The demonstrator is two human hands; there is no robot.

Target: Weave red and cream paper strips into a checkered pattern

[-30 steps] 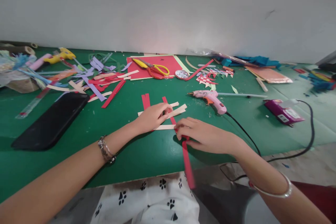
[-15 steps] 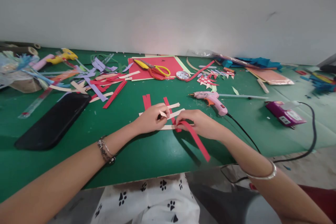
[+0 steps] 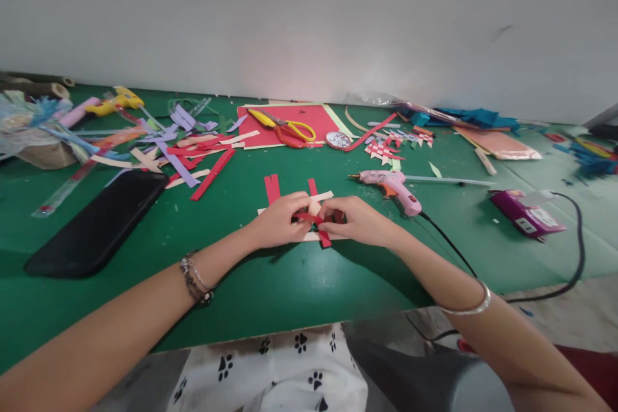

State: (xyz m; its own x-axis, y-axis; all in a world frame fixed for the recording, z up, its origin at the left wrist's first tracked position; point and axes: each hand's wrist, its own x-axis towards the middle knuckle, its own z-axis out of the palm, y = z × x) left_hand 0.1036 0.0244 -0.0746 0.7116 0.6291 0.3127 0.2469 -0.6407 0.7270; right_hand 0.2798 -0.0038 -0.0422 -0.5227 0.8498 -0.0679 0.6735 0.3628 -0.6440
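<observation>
On the green table (image 3: 270,283) lies a small weave of red and cream paper strips (image 3: 290,196). My left hand (image 3: 277,222) rests on its left part, fingers pinched on a red strip (image 3: 309,217) that runs across to my right hand (image 3: 355,220). My right hand pinches the other end of that same strip. Both hands meet over the weave, and a red strip end (image 3: 324,239) sticks out below them. Two red strip ends (image 3: 271,188) show above my left hand.
A black phone (image 3: 96,222) lies at left. A pink glue gun (image 3: 389,183) with its black cable (image 3: 570,270) lies right of my hands, a purple packet (image 3: 526,219) beyond. Yellow scissors (image 3: 284,125) sit on red card (image 3: 290,122). Loose coloured strips (image 3: 183,154) litter the back left.
My right hand lifted the long red strip that hung off the table's edge and brought it up across the weave. Both hands now pinch it together.
</observation>
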